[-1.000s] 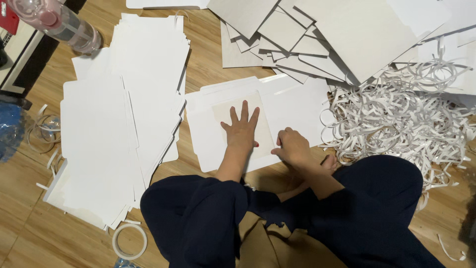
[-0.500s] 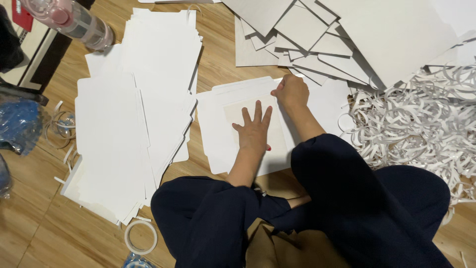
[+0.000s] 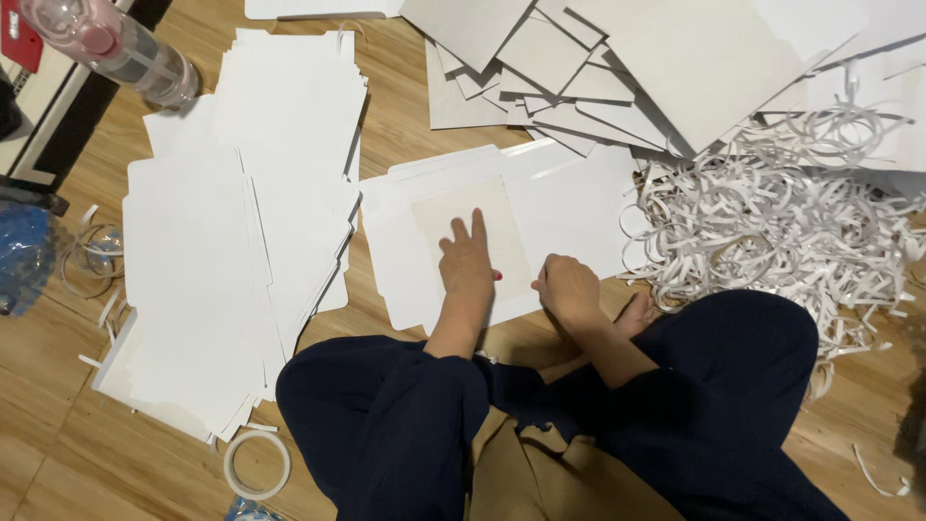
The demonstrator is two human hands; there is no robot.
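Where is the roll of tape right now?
In the head view, the roll of tape lies on the wooden floor at lower left, just below the stack of white sheets.

Wooden plank floor (image 3: 395, 106) carries everything. Left: big fanned stack of white die-cut card sheets (image 3: 231, 241). Centre: flat white card blank (image 3: 569, 203) w/ beige square panel (image 3: 473, 227) on it. Top right: heap of grey-white boards (image 3: 666, 68). Right: tangle of white paper strips (image 3: 772, 232). Tape roll (image 3: 257, 464) near bottom left, plastic bottle (image 3: 116, 48) lying top left, blue bag (image 3: 21, 256) at left edge & loose strips (image 3: 92, 260) beside it
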